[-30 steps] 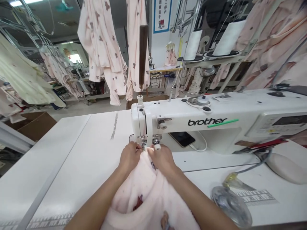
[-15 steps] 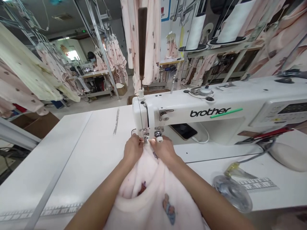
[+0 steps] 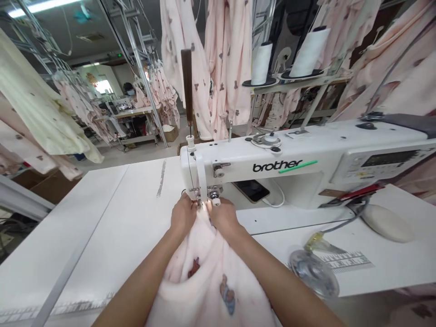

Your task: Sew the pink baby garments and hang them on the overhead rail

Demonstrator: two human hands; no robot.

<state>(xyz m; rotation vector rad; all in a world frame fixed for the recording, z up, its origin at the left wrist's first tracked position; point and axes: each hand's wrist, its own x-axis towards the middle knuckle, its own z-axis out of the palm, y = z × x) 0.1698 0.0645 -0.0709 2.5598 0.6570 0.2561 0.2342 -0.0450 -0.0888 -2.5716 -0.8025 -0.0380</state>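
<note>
A white sewing machine (image 3: 238,156) lettered "brother" stands across the table. Pale pink fleece fabric (image 3: 204,290) with small printed figures runs from my lap side up to the needle area (image 3: 200,203). My left hand (image 3: 184,213) is closed on the fabric's edge just left of the presser foot. On the right, my right hand (image 3: 223,217) pinches the same fabric, its fingers partly hidden beside the machine head. The fabric's far end, under the foot, is hidden by my fingers.
A phone (image 3: 252,190) with a white cable lies under the machine arm. A clear round container (image 3: 314,272) and a ruler strip (image 3: 347,261) are on the right. Two thread cones (image 3: 261,64) stand behind. A screwdriver-like tool (image 3: 187,86) sticks up from the machine head. Pink garments (image 3: 226,68) hang behind.
The view has shifted, so the machine sits slightly left and lower in the picture. Both hands stay on the fabric at the needle.
</note>
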